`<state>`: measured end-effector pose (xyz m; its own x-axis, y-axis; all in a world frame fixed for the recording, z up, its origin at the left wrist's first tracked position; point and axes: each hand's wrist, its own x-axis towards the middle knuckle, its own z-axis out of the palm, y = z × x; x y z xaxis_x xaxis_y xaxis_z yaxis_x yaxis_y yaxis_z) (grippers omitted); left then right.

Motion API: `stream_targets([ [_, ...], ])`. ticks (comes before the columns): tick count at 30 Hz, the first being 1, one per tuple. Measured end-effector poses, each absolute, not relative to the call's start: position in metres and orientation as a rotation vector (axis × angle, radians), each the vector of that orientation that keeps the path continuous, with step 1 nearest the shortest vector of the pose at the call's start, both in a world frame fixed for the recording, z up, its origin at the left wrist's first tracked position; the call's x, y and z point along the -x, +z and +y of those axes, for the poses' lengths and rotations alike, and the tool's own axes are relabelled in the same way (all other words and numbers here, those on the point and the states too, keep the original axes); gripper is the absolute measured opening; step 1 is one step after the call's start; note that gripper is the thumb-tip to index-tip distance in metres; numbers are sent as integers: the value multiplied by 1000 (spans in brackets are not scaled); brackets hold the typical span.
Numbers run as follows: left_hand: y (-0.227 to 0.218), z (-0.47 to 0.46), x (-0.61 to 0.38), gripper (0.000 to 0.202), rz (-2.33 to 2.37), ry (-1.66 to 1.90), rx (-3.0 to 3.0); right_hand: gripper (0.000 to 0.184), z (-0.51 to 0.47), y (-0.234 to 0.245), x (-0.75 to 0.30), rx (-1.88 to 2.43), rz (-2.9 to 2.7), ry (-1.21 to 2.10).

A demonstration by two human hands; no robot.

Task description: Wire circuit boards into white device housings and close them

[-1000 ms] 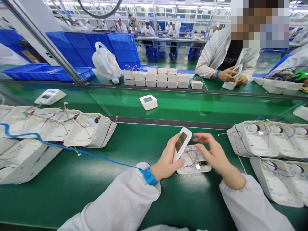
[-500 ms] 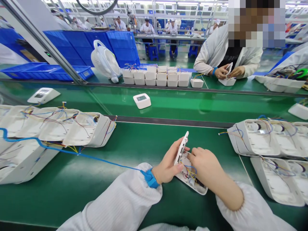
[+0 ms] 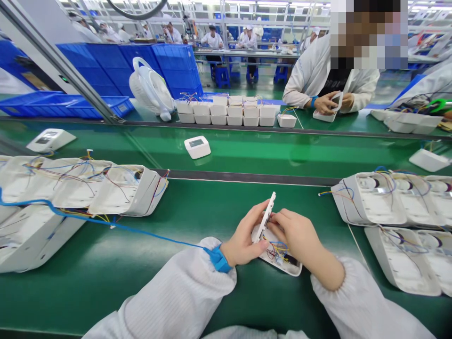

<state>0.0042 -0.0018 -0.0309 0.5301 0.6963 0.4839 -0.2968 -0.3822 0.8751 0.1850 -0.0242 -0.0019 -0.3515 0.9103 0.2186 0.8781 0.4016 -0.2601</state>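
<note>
Lower centre: left hand point(image 3: 243, 240) grips white plastic front cover point(image 3: 266, 216) upright, right hand point(image 3: 296, 235) pinches coloured wires point(image 3: 277, 249) in open white base shell point(image 3: 286, 263); halves not yet closed.

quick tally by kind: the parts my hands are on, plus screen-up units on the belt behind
front panel: 1
open base with wires: 1
screen-up units on the belt: 2
total: 4
</note>
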Motion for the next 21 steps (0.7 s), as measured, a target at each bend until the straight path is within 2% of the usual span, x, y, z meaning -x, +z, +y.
stream_targets([
  [5,-31,1,-3,73,375,1050,-1649,16,-24,-1,-185,1505,-2302,209],
  [21,-41,1,-2,75,382,1043,-1466,13,-21,-2,-186,1459,-2331,173],
])
